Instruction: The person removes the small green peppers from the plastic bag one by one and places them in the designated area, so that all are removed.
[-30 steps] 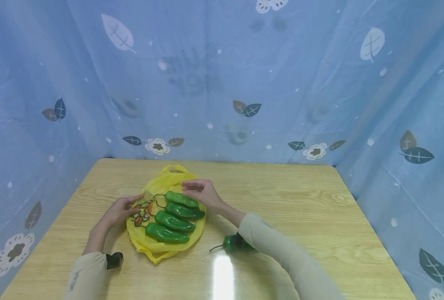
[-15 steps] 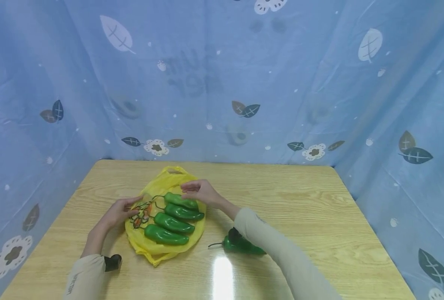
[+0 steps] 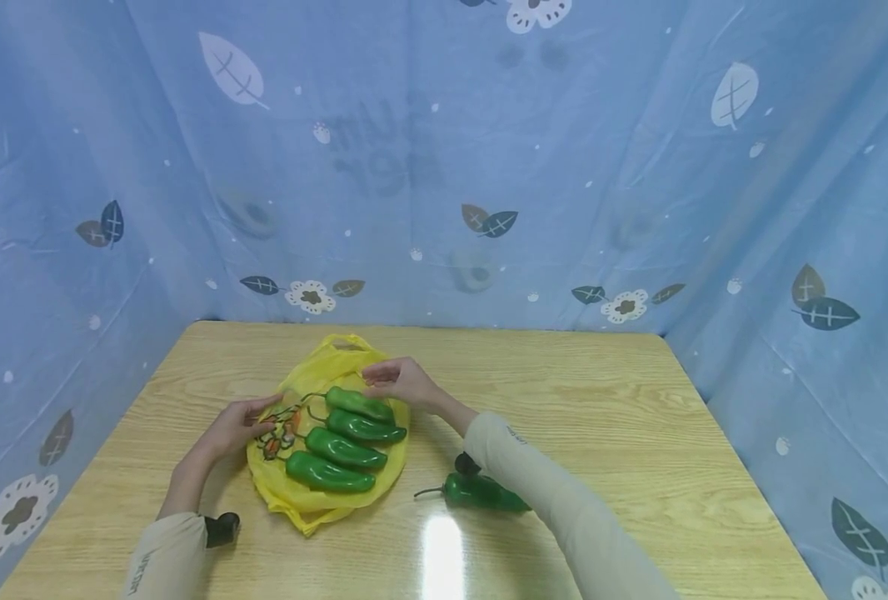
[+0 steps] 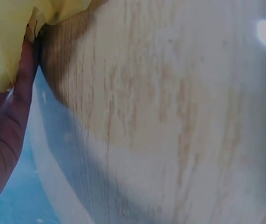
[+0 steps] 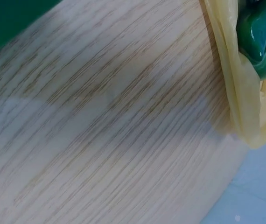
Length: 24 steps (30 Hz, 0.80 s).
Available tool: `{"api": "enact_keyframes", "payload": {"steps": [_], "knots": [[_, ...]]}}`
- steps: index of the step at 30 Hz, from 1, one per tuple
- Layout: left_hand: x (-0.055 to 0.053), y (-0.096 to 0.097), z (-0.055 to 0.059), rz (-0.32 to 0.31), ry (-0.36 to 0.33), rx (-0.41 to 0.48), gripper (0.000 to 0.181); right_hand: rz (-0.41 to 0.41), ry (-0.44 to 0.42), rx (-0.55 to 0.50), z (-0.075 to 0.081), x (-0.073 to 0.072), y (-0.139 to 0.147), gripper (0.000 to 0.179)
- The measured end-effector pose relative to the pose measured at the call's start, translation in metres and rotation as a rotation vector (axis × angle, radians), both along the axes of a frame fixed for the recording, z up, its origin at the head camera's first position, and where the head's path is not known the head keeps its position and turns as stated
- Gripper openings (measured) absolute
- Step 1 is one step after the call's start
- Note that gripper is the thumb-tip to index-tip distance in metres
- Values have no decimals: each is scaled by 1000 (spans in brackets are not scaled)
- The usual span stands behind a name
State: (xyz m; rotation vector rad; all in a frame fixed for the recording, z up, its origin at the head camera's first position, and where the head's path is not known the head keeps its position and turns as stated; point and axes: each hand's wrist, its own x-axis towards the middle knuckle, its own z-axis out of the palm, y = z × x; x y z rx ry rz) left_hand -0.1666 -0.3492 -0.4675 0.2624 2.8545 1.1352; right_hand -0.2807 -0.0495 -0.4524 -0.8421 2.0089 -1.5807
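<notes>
Nearest, two sleeves (image 3: 162,558) are reaching in over the table (image 3: 564,392), each wearing a black wrist camera (image 3: 222,530). A lone pepper (image 3: 481,493) is lying just beside the right sleeve, its stem pointing left, outside the bag and well apart from the others. Beyond it, the yellow bag (image 3: 324,503) is spreading wide on the left of the table and holding four peppers (image 3: 342,450); they are lying in a slanting row, stems toward the bag's print (image 3: 282,429), an ordering that is probably helping them fit side by side. The left hand (image 3: 230,427) is touching the bag's left edge, seemingly steadying it; whether fingers and thumb are pinching the plastic, I cannot tell. The right hand (image 3: 410,385) is hovering over the farthest pepper in the bag, its fingers loosely bent and apparently gripping nothing; contact there is not showing clearly. Farther off, a handle loop (image 3: 346,342) is pointing toward the table's back edge, and a blue curtain (image 3: 414,167) is hanging behind.
</notes>
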Motion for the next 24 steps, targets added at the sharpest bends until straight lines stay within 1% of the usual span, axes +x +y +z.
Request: {"api": "enact_keyframes", "payload": {"steps": [3,9,13,17,24], "knots": [[0,0,0,4,-8,-9,47,-13,3,33,-2,-2,1,43],[0,0,-1,17,-33,11,49,-31,22,134,-2,-4,3,46],[1,0,-2,22,-39,19,50,-13,29,172,0,-3,5,47],[0,0,-2,19,-42,22,50,5,36,193,-4,-5,4,46],[1,0,-2,22,-16,4,48,42,67,274,-10,-5,0,47]]}}
